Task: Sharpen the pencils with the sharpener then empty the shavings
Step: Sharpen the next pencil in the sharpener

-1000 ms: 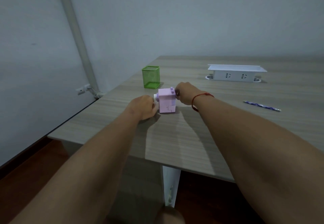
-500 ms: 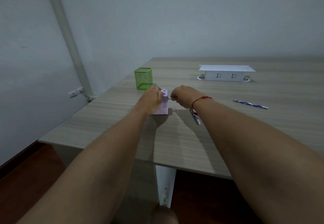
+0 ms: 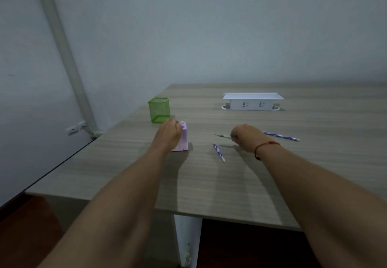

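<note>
The left hand is curled round the upper side of the pink sharpener, holding it on the table. The right hand pinches a green pencil, tip pointing toward the sharpener. A purple pencil lies just beside that hand, and a second purple pencil lies behind it. A green mesh cup stands just beyond the left hand.
</note>
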{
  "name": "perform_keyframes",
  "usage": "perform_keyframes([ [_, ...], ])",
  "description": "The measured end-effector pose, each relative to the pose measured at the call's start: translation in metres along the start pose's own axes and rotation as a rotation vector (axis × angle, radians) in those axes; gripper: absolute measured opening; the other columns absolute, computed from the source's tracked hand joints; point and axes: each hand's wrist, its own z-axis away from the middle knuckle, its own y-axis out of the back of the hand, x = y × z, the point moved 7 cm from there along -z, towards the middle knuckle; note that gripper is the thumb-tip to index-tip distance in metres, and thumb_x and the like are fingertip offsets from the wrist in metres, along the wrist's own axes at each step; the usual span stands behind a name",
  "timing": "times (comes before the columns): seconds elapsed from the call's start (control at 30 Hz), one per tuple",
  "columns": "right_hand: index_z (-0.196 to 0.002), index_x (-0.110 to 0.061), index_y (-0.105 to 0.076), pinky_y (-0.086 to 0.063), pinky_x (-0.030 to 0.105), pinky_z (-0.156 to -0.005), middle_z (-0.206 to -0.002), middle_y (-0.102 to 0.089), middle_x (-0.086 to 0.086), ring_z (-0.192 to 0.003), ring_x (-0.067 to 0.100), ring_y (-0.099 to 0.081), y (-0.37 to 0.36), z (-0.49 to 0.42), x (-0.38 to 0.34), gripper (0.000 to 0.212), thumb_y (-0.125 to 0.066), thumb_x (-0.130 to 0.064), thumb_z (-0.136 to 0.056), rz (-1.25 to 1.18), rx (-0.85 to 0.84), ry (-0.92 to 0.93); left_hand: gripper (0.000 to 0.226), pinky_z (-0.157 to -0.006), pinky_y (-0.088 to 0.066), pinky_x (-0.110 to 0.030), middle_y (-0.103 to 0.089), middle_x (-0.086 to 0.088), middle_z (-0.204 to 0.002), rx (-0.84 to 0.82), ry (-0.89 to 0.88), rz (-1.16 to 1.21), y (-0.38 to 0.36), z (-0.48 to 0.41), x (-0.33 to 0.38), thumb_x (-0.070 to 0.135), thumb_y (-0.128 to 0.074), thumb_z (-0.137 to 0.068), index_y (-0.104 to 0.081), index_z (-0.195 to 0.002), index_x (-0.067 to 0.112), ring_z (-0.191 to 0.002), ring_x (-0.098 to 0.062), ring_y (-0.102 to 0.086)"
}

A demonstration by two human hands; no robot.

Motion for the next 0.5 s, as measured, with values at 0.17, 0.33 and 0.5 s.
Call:
perform_keyframes([
  [0.17,-0.108,-0.002,-0.069,-0.052,0.036,-0.088,-0.11,-0.067,0.019,-0.102,0.033,-0.065,-0.009,0.007,0.015,0.023,-0.059,-0.015,-0.093,-0.174,0.033,-0.123,0.027,-0.076,-0.032,-0.03,-0.058,-0.02,-0.101,-0.05,-0.104,0.053,-0.034,0.01,0.051,0.018,-0.034,-0.098,-0.056,-0.092,0.002,-0.098,-0.03,-0.051],
  [0.33,-0.11,-0.003,-0.067,-0.053,0.038,-0.094,-0.115,-0.066,0.017,-0.106,0.031,-0.064,-0.019,0.005,0.015,0.025,-0.067,-0.011,-0.086,-0.278,0.05,-0.188,0.033,-0.078,-0.035,-0.034,-0.056,-0.018,-0.097,-0.047,-0.132,0.049,-0.031,0.016,0.053,0.028,-0.027,-0.09,-0.052,-0.086,0.007,-0.096,-0.029,-0.05],
  [0.5,-0.106,-0.001,-0.071,-0.054,0.038,-0.094,-0.111,-0.069,0.018,-0.105,0.03,-0.065,-0.024,-0.003,0.005,0.023,-0.067,-0.013,-0.087,-0.341,0.034,-0.186,0.031,-0.085,-0.039,-0.036,-0.057,-0.021,-0.107,-0.017,-0.155,0.046,-0.031,0.018,0.054,0.019,-0.032,-0.098,-0.057,-0.1,0.0,-0.101,-0.03,-0.05],
])
